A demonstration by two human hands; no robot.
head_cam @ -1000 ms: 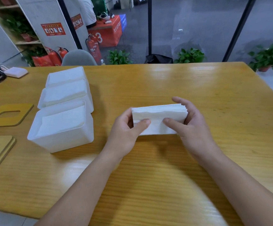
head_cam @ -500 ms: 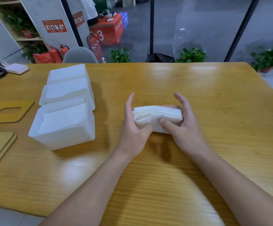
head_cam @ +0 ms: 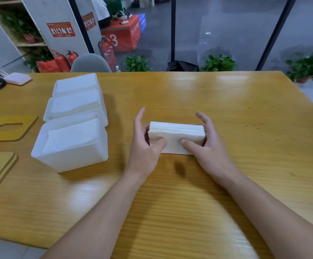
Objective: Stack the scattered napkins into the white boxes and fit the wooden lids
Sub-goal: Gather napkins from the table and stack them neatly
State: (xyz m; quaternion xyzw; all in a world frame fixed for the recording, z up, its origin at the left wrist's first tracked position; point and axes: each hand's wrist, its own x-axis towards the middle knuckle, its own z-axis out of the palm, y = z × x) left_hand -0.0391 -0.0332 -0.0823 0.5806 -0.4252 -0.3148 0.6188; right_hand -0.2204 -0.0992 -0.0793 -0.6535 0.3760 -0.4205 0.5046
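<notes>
Head view: left hand [head_cam: 144, 146] and right hand [head_cam: 208, 148] grip the napkin stack [head_cam: 176, 137] by its ends, long axis left-right, on the surface [head_cam: 226, 113]; nearest white box [head_cam: 71, 144] lies leftward, nearer the left hand.

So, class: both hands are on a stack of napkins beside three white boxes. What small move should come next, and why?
Probably lift the napkin stack and carry it left to the nearest box. Left hand and right hand grip its two ends, its edges look squared, and that box looks the least full. The wooden lids lie off to the left.
</notes>
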